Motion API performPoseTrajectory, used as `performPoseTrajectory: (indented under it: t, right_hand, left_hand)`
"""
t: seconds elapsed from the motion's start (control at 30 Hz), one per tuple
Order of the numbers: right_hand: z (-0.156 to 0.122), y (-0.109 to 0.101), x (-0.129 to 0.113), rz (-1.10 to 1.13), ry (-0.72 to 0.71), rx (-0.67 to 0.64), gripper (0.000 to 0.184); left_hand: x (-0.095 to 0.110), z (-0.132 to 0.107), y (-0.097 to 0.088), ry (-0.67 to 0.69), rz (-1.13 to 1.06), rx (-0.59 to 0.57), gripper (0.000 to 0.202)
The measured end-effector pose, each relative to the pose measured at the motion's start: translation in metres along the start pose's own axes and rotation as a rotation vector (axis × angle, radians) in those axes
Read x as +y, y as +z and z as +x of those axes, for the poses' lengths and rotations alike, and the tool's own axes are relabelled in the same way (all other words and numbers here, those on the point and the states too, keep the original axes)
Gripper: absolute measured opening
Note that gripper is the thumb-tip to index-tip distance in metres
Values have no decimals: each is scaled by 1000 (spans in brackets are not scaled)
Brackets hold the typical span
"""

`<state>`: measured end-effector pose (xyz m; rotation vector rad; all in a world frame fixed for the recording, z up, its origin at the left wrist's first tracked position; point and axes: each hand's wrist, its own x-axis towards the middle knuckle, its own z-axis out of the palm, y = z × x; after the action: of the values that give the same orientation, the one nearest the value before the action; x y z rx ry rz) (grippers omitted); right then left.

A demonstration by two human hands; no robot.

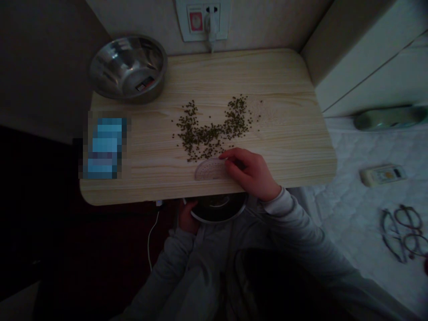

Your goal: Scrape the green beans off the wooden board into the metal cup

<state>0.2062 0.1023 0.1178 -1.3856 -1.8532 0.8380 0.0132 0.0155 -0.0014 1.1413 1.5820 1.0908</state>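
The right hand (250, 173) is pinching a clear protractor (210, 170) just beside the beans (207, 134), which are lying loose across the middle of the counter (290, 147), so much seems left to do. The left hand (187, 217) is gripping a dark bowl (217, 210) beneath the near edge; whether it is holding any beans, I cannot tell.

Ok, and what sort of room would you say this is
Probably a bedroom, though only a corner shows. A white quilted cover, likely on a bed, lies beside the small wooden table, with what looks like a remote control on it.
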Motion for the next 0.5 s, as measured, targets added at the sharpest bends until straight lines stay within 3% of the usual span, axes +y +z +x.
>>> performPoseTrajectory:
  t: [0.3,0.5]
  right_hand:
    - [0,0,0,9,-11,4,22]
    - [0,0,0,5,-7,9,22]
  left_hand:
    - [-12,-2,-1,-17,-8,35,18]
    - [-6,0,-1,6,40,5,19]
